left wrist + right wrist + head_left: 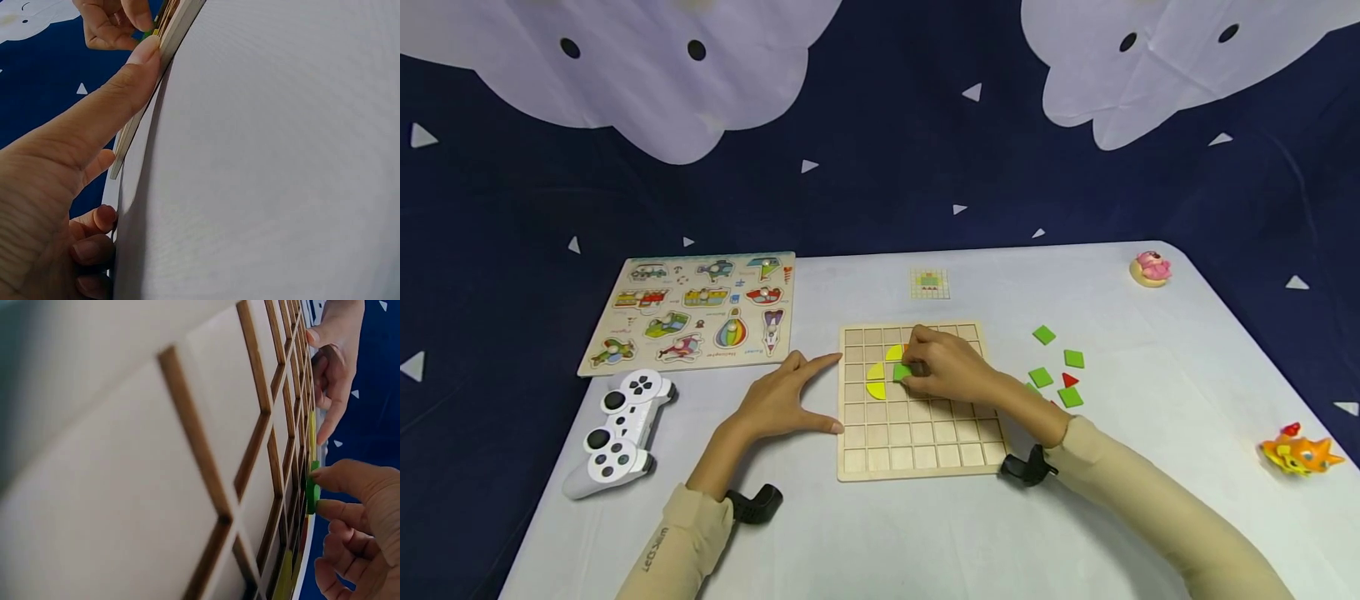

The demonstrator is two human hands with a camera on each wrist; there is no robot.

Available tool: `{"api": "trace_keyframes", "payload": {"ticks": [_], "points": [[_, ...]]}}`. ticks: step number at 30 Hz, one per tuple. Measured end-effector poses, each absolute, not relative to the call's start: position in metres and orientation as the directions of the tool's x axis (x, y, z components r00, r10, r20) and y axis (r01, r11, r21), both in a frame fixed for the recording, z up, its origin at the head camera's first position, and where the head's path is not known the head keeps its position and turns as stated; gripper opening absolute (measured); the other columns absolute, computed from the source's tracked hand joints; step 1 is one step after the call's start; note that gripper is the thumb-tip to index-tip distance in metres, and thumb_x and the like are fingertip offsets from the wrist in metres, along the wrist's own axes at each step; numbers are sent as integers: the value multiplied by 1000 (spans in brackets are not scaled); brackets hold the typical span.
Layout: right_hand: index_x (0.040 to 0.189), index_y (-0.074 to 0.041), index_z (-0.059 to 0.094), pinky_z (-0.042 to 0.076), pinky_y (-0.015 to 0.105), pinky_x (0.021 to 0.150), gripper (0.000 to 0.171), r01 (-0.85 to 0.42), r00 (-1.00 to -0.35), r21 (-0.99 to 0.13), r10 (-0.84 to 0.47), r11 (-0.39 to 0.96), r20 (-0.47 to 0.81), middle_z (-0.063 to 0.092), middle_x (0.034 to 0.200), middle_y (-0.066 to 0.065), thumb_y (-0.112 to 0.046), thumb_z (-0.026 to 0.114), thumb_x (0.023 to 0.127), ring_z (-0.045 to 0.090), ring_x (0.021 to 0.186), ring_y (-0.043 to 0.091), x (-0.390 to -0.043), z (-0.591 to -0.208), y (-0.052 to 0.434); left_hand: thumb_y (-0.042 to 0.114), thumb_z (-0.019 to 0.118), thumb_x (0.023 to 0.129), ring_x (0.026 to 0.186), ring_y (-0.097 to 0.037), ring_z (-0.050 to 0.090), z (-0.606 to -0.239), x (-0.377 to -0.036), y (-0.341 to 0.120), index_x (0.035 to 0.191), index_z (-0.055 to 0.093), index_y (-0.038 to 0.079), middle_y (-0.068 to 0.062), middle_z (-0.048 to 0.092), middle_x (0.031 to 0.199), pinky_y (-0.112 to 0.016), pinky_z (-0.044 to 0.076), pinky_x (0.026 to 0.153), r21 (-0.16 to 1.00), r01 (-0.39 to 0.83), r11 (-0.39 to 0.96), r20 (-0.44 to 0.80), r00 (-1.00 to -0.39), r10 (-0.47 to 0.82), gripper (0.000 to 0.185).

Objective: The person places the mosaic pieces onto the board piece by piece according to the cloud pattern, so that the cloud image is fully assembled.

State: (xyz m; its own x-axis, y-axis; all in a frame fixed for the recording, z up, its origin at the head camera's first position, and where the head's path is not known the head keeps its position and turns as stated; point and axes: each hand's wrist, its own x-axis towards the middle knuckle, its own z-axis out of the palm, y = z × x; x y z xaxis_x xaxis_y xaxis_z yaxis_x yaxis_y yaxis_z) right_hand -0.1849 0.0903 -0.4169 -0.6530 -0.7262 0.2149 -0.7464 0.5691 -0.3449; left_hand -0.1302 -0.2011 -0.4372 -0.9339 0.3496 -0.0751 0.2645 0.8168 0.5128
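A wooden grid board (917,458) lies on the table in front of me. My right hand (955,367) is over its upper middle, pinching a green square tile (313,487) between thumb and finger, close over the grid cells. Several yellow curved pieces (876,390) sit in cells just left of that tile, and a bit of orange shows beside the fingers. Part of the board's upper right is hidden behind the right hand. At the board's left edge, my left hand (778,404) rests with thumb and index finger spread, their tips right at the rim.
Loose green squares (1043,335) and red triangles (1070,381) lie right of the board. A small pattern card (929,284) is behind it. To the left are a picture puzzle (692,312) and a white game controller (621,433). A pink figurine (1151,268) and orange toy (1300,454) stand far right.
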Motion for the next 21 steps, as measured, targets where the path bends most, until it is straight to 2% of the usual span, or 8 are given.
{"api": "trace_keyframes", "payload": {"ticks": [11,21], "points": [[94,-6,75,46,24,67,14,-734,-655,-391,-729,555,196,60,90,2,-18,78,86,55,73,9,-188,-420,89,65,86,59,70,-16,42,-437,-131,-199,150,45,31,-2,42,94,-30,35,61,513,268,816,-77,-932,355,105],[90,-8,72,39,25,64,13,-741,-638,-403,-750,537,173,56,82,1,-20,77,87,44,68,9,-191,-414,84,65,85,59,70,-17,42,-438,-132,-200,150,44,31,-3,42,95,-30,34,61,510,255,822,-91,-934,346,105]]}}
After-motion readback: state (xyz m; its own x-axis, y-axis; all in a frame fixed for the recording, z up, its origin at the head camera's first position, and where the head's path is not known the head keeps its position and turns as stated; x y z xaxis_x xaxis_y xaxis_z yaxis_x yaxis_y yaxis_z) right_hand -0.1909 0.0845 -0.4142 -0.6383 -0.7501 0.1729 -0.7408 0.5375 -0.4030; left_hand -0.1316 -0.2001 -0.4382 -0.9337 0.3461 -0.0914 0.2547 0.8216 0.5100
